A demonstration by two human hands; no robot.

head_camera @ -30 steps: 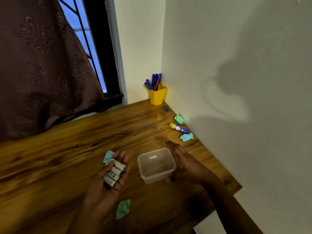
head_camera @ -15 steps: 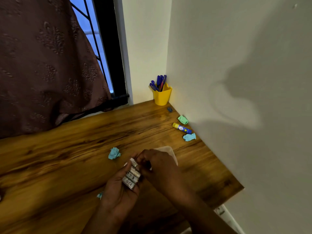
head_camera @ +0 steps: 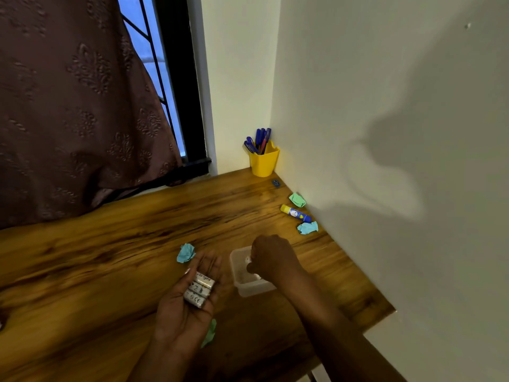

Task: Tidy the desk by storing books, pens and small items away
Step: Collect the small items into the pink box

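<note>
from my end, the left hand [head_camera: 190, 304] lies palm up just beside the clear box [head_camera: 248, 289]. its fingers are relaxed and slightly apart, making a tray for three batteries [head_camera: 199, 289] that lie side by side across them, which i read as a way to feed them over one at a time. the right hand [head_camera: 271, 257] is over the box with its fingers curled down into it. a pale end shows at their tips, but i cannot tell whether they pinch it or it lies loose inside. the box sits on the table [head_camera: 110, 244], close to both hands. pens [head_camera: 259, 140] stand in the yellow cup [head_camera: 264, 164] in the far corner. the glue stick [head_camera: 295, 213] and paper balls [head_camera: 307, 227] by the wall are not yet put away, so i judge the tidying partway done.
</note>
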